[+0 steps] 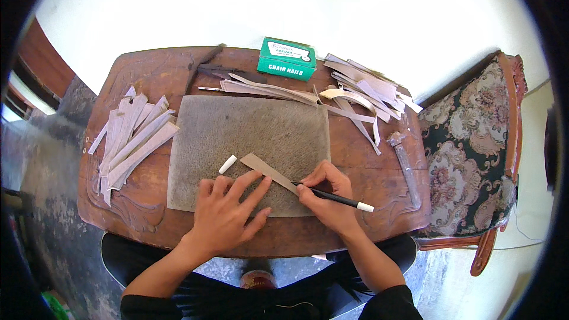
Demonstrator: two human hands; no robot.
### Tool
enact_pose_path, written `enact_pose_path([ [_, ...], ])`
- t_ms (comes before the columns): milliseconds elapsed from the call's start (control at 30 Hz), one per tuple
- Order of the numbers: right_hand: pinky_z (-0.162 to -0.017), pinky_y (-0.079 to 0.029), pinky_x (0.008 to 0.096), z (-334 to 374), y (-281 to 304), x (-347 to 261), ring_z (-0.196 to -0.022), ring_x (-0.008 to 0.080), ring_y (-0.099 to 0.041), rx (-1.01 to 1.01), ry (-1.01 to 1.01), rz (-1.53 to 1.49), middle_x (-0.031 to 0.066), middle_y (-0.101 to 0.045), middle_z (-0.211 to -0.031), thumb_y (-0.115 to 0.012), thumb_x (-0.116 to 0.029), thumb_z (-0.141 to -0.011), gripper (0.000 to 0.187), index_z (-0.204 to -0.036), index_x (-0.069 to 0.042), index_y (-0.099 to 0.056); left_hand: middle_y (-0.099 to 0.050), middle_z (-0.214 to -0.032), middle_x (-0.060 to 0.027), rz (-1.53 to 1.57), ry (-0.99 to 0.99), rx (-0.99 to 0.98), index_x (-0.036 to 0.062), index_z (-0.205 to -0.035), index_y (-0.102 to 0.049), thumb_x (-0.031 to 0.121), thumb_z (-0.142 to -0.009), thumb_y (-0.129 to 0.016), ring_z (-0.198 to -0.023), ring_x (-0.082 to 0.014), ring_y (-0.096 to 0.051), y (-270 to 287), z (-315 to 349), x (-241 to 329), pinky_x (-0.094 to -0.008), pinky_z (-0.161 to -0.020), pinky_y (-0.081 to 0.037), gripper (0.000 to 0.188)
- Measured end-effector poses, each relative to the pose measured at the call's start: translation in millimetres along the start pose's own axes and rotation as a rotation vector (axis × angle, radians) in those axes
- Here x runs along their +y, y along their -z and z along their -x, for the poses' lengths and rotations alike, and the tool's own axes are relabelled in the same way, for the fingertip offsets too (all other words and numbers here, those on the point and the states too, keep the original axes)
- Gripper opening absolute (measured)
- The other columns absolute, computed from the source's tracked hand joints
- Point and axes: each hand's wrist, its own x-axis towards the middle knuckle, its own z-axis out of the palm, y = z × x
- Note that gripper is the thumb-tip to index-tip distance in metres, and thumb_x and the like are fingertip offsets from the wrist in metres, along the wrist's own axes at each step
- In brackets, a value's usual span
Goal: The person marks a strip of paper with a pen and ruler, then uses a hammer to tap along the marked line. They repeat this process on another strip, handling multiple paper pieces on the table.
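Observation:
A greyish-tan tapered strip (258, 165) lies aslant on the grey textured mat (237, 121). With fingers spread, my left hand (227, 212) rests flat at the near side of the strip, its index fingertip touching the strip's edge. My right hand (329, 197) pinches a black marker pen (339, 198) with a white end. The pen's tip meets the strip's lower right part, partly hidden by my fingers. A white pen cap (227, 164) lies loose on the mat, just left of the strip's far end.
Similar strips are piled on the wooden table (160, 184) at left (133, 136), and another pile (373, 92) sits at the far right. A green box (288, 59) stands at the back. A hammer (405, 169) lies at right, near a floral-upholstered chair (468, 130).

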Motion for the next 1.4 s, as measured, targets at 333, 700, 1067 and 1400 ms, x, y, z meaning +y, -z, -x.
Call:
enact_pose_path([
  [333,-0.069,-0.049,0.0253,5.9,8.6,-12.0,-0.077,0.0129,-0.064,-0.057,0.045,0.103,0.0081,-0.065,-0.083,-0.079,0.002,-0.079,0.018,-0.080,-0.002,-0.062,-0.058,-0.135,0.0010,-0.067,-0.024,-0.011,0.0173,-0.138,-0.065,0.043,-0.092,-0.068,-0.102,-0.0229,-0.049,-4.6,1.9,-0.9,-0.0413,-0.086,-0.037,0.053],
  [700,-0.059,-0.047,0.0255,3.3,9.0,-7.9,-0.067,0.0121,-0.060,-0.070,0.043,0.158,0.0063,-0.059,-0.080,-0.079,-0.003,-0.078,0.017,-0.080,0.001,-0.063,-0.060,-0.134,0.0037,-0.061,-0.026,0.015,0.0182,-0.134,-0.068,0.047,-0.093,-0.066,-0.097,-0.0216,-0.048,-5.8,1.9,-1.7,-0.0408,-0.081,-0.037,0.050],
  [1067,-0.062,-0.049,0.0250,2.8,8.1,-9.7,-0.071,0.0109,-0.063,-0.083,0.028,0.135,0.0061,-0.060,-0.081,-0.078,-0.002,-0.080,0.016,-0.081,0.002,-0.062,-0.058,-0.137,0.0012,-0.043,-0.021,-0.001,0.0169,-0.137,-0.067,0.042,-0.089,-0.071,-0.099,-0.0238,-0.048,-4.1,1.9,-1.1,-0.0406,-0.086,-0.037,0.054],
  [1400,-0.066,-0.048,0.0272,2.3,7.1,-13.0,-0.074,0.0146,-0.064,-0.074,-0.023,0.140,0.0080,-0.066,-0.080,-0.079,0.000,-0.076,0.017,-0.078,-0.001,-0.063,-0.060,-0.133,0.0043,-0.071,-0.023,0.026,0.0180,-0.133,-0.068,0.046,-0.093,-0.066,-0.098,-0.0208,-0.049,-5.8,1.2,-1.3,-0.0405,-0.082,-0.037,0.049],
])
